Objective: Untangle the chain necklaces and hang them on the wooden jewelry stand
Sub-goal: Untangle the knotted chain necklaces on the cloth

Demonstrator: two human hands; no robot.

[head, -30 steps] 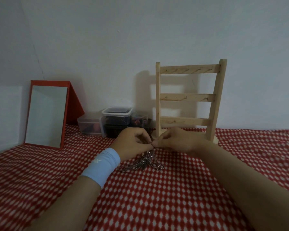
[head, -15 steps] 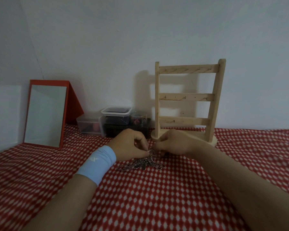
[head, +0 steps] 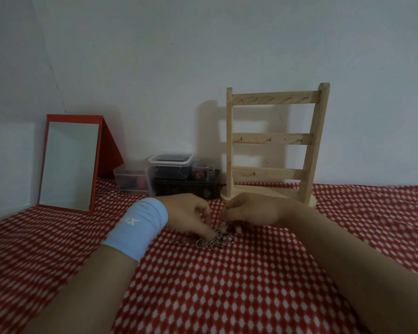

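The chain necklaces [head: 214, 240] lie in one silver tangle on the red-and-white patterned cloth [head: 227, 292], at the centre of the scene, near and slightly left of the base of the wooden jewelry stand [head: 273, 141]. The left hand [head: 187, 213], with a light blue wristband [head: 140, 225] on its wrist, reaches in from the left. Its fingers [head: 209, 233] are curled downward and pinch the left part of the tangle. The right hand [head: 250, 210] reaches in from the right, directly opposite the left hand. Its fingers are curled, with the thumb and forefinger tips drawn together above the tangle. Motion blur prevents confirming whether they hold a strand. The stand is upright at the far right against the wall, with three horizontal rails fitted with small hooks. No chain hangs on any rail. A red-framed mirror [head: 69, 162] leans at the far left. Between the mirror and the stand sit a clear plastic box [head: 130, 180], a lidded container [head: 170, 165], a small jar [head: 202, 168] and a dark box [head: 186, 188].
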